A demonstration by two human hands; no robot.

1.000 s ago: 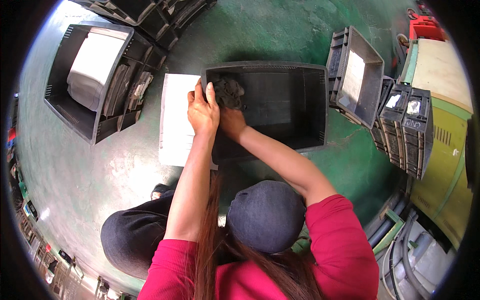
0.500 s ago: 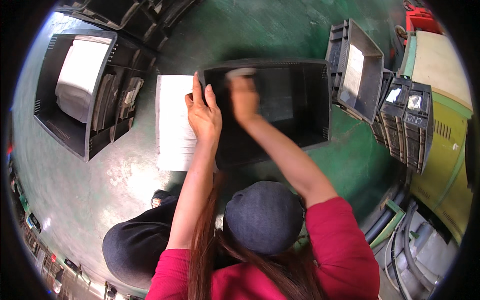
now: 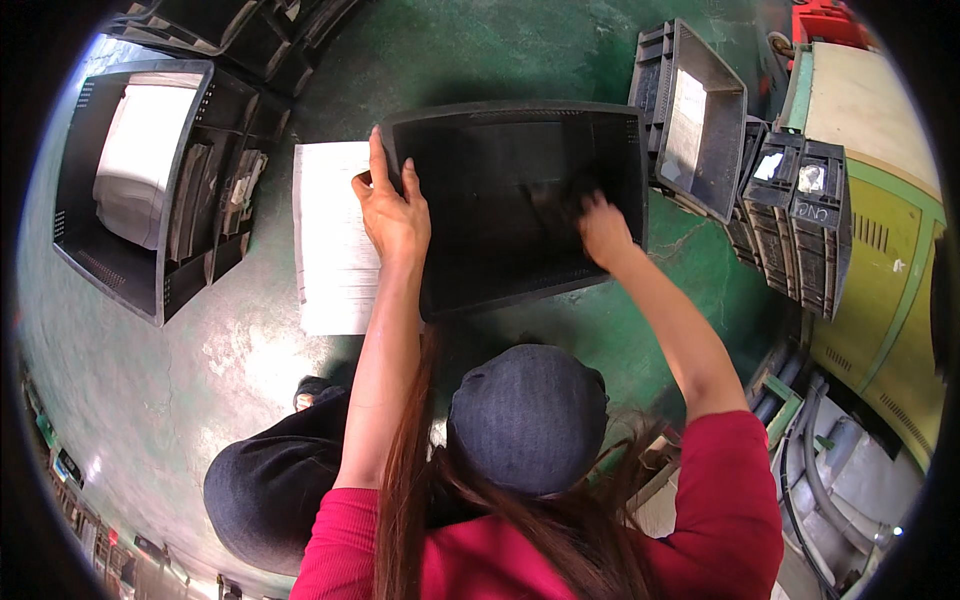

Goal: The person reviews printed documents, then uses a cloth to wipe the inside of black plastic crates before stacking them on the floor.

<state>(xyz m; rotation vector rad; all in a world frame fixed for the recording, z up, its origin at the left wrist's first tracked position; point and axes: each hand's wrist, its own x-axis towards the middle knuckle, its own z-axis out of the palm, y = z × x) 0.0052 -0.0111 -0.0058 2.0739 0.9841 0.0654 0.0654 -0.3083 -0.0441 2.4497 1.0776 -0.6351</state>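
Observation:
A black plastic crate (image 3: 560,108) lies in front of me with its open side up. My left hand (image 3: 394,222) is closed over its left rim, the thumb on the inner side and the fingers along the outside. Inside the crate, toward its right half, my right hand (image 3: 604,232) has its fingers curled around a dark, blurred thing that I cannot make out. White paper sheets (image 3: 330,240) with printed lines lie by the crate's left side, partly covered by my left hand and forearm.
At the left, a black crate (image 3: 172,270) on its side holds white sheets (image 3: 145,150). To the right are a tilted black crate (image 3: 722,160) and stacked crates (image 3: 822,230) beside a yellow-green cabinet (image 3: 875,290). Hoses (image 3: 815,470) and pipes sit at lower right. My knee (image 3: 275,480) is at lower left.
My right hand has swept from the crate's left part to its right part. The grey item seen at its fingers before now looks dark. My left hand stays on the rim.

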